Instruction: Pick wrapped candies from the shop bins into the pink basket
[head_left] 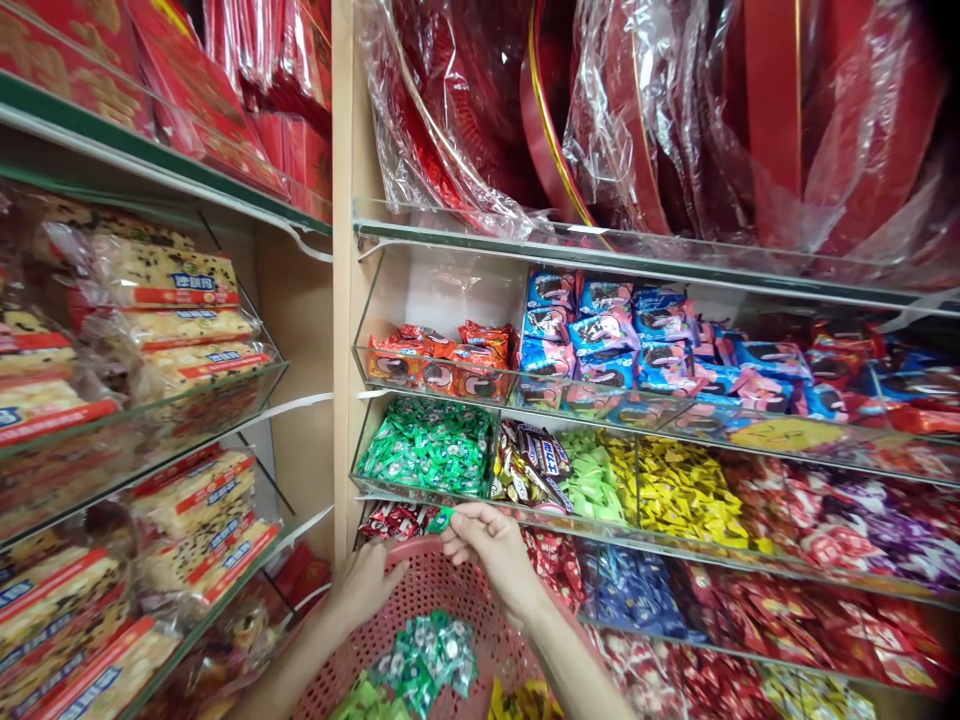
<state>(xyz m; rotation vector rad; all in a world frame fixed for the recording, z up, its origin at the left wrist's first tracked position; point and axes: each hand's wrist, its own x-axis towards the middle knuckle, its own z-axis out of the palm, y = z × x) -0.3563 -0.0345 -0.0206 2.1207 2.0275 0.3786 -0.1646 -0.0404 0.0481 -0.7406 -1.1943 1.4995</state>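
Observation:
A pink perforated basket (499, 640) is at the bottom centre, holding green-wrapped candies (431, 655), light green ones and yellow ones. My left hand (371, 580) is at the basket's upper left rim, its thumb reaching over the edge and its other fingers mostly hidden. Above the far rim, my right hand (484, 550) pinches a small green candy packet (440, 519) between thumb and fingertips. Just beyond the hands stands a clear shelf bin of green candies (427, 447).
Chocolate bars (536, 460) and yellow candies (686, 495) fill bins to the right. Blue cookie packets (607, 335) lie one shelf up, below plastic-wrapped red items (645, 110). Packaged pastries (176, 270) line the left shelves. A wooden upright (343, 300) divides the two sides.

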